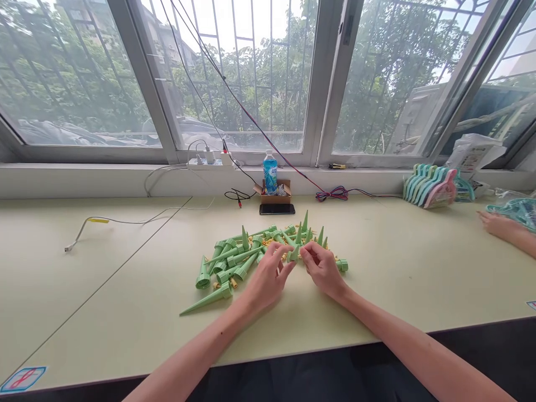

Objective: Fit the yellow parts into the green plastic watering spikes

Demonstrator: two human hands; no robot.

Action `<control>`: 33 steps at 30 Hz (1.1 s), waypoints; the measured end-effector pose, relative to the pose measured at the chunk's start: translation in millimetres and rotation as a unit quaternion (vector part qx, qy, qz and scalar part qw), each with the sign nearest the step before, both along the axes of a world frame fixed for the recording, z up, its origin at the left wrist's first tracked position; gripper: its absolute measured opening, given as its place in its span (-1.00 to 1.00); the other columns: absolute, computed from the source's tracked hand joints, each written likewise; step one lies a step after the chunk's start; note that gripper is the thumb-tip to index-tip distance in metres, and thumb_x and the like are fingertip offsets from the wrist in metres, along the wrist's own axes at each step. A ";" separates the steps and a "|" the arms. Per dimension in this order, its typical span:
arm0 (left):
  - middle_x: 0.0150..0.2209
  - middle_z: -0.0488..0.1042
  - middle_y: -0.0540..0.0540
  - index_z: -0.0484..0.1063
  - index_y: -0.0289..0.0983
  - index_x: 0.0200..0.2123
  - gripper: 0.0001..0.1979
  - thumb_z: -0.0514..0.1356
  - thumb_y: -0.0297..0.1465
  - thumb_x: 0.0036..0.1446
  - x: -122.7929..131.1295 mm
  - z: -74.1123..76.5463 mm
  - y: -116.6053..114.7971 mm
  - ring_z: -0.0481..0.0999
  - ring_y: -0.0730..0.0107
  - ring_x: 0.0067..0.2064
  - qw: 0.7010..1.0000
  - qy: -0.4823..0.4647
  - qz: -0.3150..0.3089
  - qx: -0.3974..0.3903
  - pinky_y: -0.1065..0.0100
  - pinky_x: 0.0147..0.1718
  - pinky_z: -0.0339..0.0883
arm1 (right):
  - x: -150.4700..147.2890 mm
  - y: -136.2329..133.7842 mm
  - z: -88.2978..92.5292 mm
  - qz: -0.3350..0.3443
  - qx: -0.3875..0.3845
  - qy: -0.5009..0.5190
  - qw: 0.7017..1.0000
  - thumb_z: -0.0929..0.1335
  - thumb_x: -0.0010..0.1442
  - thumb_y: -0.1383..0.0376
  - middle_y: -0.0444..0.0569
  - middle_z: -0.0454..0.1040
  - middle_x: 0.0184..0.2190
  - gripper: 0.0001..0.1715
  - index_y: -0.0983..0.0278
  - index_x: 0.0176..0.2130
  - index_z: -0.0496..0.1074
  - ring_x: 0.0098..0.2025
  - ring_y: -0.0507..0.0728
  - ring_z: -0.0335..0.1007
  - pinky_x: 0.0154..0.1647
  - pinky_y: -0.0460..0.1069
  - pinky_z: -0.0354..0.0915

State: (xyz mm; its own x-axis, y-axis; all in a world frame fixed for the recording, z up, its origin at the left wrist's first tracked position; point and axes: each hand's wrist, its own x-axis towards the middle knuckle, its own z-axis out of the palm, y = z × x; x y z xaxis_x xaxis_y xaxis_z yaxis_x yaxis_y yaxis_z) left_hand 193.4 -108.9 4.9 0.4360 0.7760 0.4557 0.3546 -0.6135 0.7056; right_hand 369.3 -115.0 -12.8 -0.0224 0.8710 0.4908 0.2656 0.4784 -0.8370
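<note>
A heap of several green plastic cone spikes (234,258) with small yellow parts among them lies in the middle of the pale table (125,312). My left hand (268,279) and my right hand (323,269) meet at the near edge of the heap. Both pinch one small green spike piece (293,254) between their fingertips. One long green cone (205,301) lies apart, nearer to me on the left. Some cones stand upright at the back of the heap.
Behind the heap lie a black phone (277,209), a small cardboard box (274,195) and a blue-labelled bottle (270,172). Cables and a power strip (209,162) run along the sill. Pastel hangers (431,187) stand at right. Another person's hand (496,224) rests at the right edge.
</note>
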 end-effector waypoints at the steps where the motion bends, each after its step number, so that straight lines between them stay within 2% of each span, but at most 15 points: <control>1: -0.04 0.31 -0.11 0.30 -0.18 -0.04 -0.78 0.08 -0.24 0.30 0.5 1.0 0.1 0.37 0.56 -0.43 1.000 -0.012 0.010 -0.024 0.45 -0.48 0.32 | 0.3 0.5 -0.3 -0.010 0.007 0.002 1.000 0.26 0.35 0.10 -0.23 0.12 -0.62 -0.67 0.24 -0.39 0.27 -0.62 -0.03 -0.01 -0.63 -0.10 -0.03; 3: -0.14 0.38 -0.09 0.28 -0.21 -0.10 -0.71 0.08 -0.13 0.28 1.0 4.3 0.1 0.35 0.57 -0.51 0.994 -0.038 0.017 -0.100 0.46 -0.57 0.27 | 0.9 1.3 -0.6 -0.030 0.022 0.004 0.999 0.25 0.35 0.11 -0.23 0.12 -0.60 -0.67 0.24 -0.38 0.26 -0.62 -0.03 -0.02 -0.62 -0.10 -0.04; 6: -0.50 0.33 0.06 0.27 -0.25 -0.28 -0.55 0.00 0.05 0.24 0.8 11.2 -0.5 0.21 0.59 -0.69 0.962 -0.061 -0.016 -0.267 0.46 -0.71 0.12 | 1.3 0.9 -0.5 -0.046 0.046 -0.009 0.998 0.24 0.36 0.13 -0.23 0.10 -0.60 -0.68 0.23 -0.38 0.25 -0.61 -0.03 -0.04 -0.61 -0.10 -0.04; 9: -0.47 0.34 0.01 0.31 -0.29 -0.38 -0.42 0.01 0.16 0.16 0.5 17.0 -1.5 0.25 0.59 -0.67 0.911 -0.105 -0.078 -0.391 0.47 -0.75 0.10 | 0.8 -1.2 0.1 -0.040 0.069 -0.039 0.996 0.23 0.37 0.16 -0.22 0.13 -0.59 -0.70 0.24 -0.37 0.26 -0.60 -0.03 -0.03 -0.59 -0.10 -0.02; 12: -0.40 0.36 -0.02 0.34 -0.32 -0.38 -0.40 0.10 0.17 0.08 0.6 19.2 -1.8 0.29 0.61 -0.63 0.881 -0.139 -0.111 -0.439 0.49 -0.76 0.09 | 0.5 -3.2 0.4 -0.026 0.083 -0.061 0.994 0.24 0.37 0.18 -0.23 0.15 -0.59 -0.71 0.24 -0.37 0.26 -0.60 -0.04 -0.02 -0.59 -0.10 -0.01; 18: -0.47 0.38 -0.01 0.35 -0.33 -0.38 -0.42 0.16 0.15 0.05 0.1 16.2 0.7 0.29 0.61 -0.65 0.883 -0.142 -0.115 -0.432 0.50 -0.75 0.09 | 2.3 -4.2 -0.5 -0.023 0.086 -0.063 0.994 0.22 0.38 0.19 -0.25 0.12 -0.62 -0.70 0.24 -0.39 0.25 -0.62 -0.04 -0.02 -0.59 -0.11 -0.01; 23: -0.69 0.29 0.08 0.31 -0.28 -0.39 -0.51 0.18 0.07 0.09 -2.3 11.5 1.7 0.23 0.57 -0.71 0.920 -0.100 -0.095 -0.367 0.51 -0.70 0.11 | 2.4 -3.0 -0.9 -0.018 0.072 -0.053 0.996 0.24 0.37 0.19 -0.24 0.12 -0.62 -0.69 0.24 -0.40 0.25 -0.60 -0.04 -0.04 -0.59 -0.11 -0.05; 26: -0.67 0.30 0.09 0.27 -0.25 -0.36 -0.55 0.19 0.04 0.11 -2.9 10.3 1.0 0.24 0.55 -0.69 0.938 -0.098 -0.072 -0.325 0.50 -0.69 0.11 | 2.0 -2.1 -0.3 -0.009 0.054 -0.045 0.998 0.23 0.37 0.18 -0.24 0.10 -0.62 -0.69 0.24 -0.40 0.24 -0.60 -0.04 -0.05 -0.59 -0.10 -0.06; 33: -0.61 0.27 0.14 0.27 -0.23 -0.18 -0.62 0.23 -0.08 0.13 -2.7 13.0 -2.3 0.22 0.55 -0.66 0.957 -0.099 -0.059 -0.268 0.49 -0.69 0.12 | 1.5 -2.7 -0.1 -0.005 0.026 -0.040 0.999 0.22 0.37 0.10 -0.22 0.12 -0.62 -0.64 0.23 -0.41 0.24 -0.61 -0.02 0.00 -0.61 -0.10 -0.03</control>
State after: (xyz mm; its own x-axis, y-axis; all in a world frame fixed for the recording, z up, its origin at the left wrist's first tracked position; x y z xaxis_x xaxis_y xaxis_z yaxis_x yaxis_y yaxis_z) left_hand 190.7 -111.2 17.9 0.4807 0.8723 0.0892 0.1319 -0.1725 0.9761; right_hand 370.8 -117.7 -12.9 -0.0549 0.8452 0.5316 0.3365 0.5169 -0.7872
